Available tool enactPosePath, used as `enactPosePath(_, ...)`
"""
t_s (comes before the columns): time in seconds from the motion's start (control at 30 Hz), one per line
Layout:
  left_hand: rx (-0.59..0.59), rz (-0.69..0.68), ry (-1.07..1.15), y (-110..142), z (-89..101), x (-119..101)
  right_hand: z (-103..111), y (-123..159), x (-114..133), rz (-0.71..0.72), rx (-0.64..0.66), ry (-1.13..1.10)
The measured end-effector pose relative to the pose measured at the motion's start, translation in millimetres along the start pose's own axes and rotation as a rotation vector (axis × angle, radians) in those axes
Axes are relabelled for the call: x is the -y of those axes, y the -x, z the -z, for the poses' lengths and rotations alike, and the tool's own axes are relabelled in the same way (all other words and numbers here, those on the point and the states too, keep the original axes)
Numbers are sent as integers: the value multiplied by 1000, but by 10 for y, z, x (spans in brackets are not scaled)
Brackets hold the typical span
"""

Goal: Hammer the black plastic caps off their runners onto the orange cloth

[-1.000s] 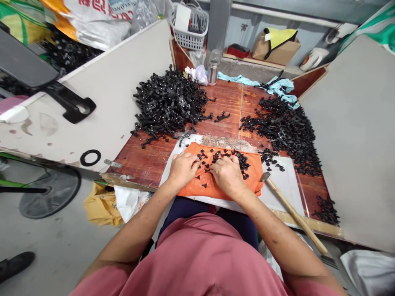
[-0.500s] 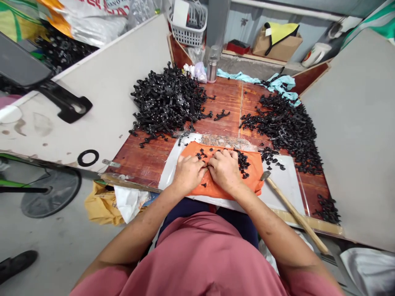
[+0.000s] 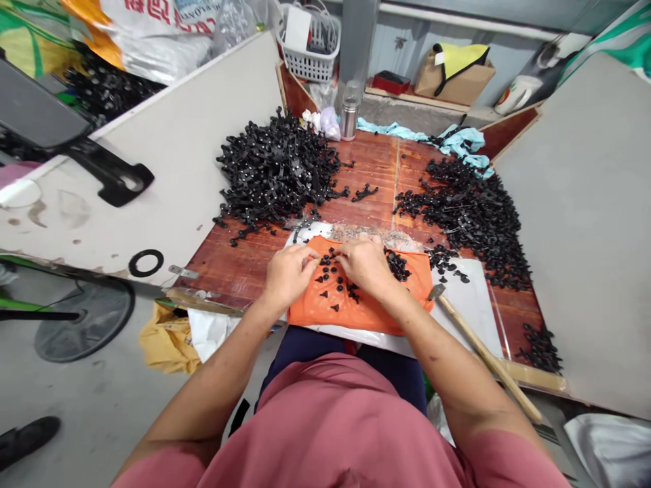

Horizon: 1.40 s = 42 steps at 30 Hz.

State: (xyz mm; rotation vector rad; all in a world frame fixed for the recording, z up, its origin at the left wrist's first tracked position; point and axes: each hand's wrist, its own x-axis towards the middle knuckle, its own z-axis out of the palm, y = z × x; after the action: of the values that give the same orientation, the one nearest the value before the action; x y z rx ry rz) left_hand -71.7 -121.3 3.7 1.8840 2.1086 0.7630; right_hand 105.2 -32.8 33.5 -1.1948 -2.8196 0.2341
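An orange cloth (image 3: 366, 317) lies on a white board in front of me, with small black mushroom-shaped pieces (image 3: 340, 279) scattered over it. At the cloth's left edge is my left hand (image 3: 289, 274), thumb and fingertips pinched together; whatever they hold is too small to make out. My right hand (image 3: 365, 266) reaches over the middle of the cloth, its fingertips closed at a small black piece. Behind that hand, more black pieces (image 3: 397, 266) lie clustered and partly hidden. A hammer (image 3: 483, 349) with a wooden handle rests to the right of the cloth.
A tall heap of black branched parts (image 3: 277, 169) stands at the back left, another black heap (image 3: 470, 213) at the right. Grey partition panels (image 3: 580, 224) flank the wooden table (image 3: 373, 163). A metal flask (image 3: 349, 120) and light-blue cloth (image 3: 465, 141) sit at the back.
My hands met over the cloth half a second ago and are now apart. The left has moved left, the right slightly up, uncovering black pieces between them.
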Motion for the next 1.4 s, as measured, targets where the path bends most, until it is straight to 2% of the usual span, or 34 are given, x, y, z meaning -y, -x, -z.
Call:
enactPosePath(0.07, 24, 14, -55, -181, 35, 75, -45, -126, 65, -43, 29, 1)
enactPosePath(0.2, 174, -88, -109, -448, -45, 73, -71, -244, 69, -128, 57, -10)
enactPosePath(0.27, 171, -131, -144, -490, -108, 41, -59, -264, 23, -151, 88, -38)
enactPosePath(0.4, 66, -184, -216, -443, -163, 50, -40, -292, -47, -178, 110, -61)
enactPosePath(0.53, 49, -123, -114, -375, -96, 158, 2, -215, -121, -139, 56, -78)
enactPosePath(0.6, 37, -81, -62, -353, -34, 196, 24, -127, -174, -67, 10, -102)
enactPosePath(0.67, 79, -71, -44, -335, 12, 200, 21, -39, -207, 50, -19, -114)
enactPosePath(0.77, 148, -62, -66, -314, 12, 168, -40, 36, -185, 162, 17, -69)
enactPosePath(0.9, 190, -36, -50, -275, -67, 175, -144, 40, -145, 84, 9, -15)
enactPosePath(1.07, 229, -145, -14, -180, -121, 230, -145, 72, -217, 23, -85, 8)
enactPosePath(1.27, 98, -176, -257, -121, -53, 130, -41, 380, -162, 45, -154, -48)
enactPosePath(1.4, 89, -174, -230, -24, 62, 83, -75, 593, -28, 130, -79, -89)
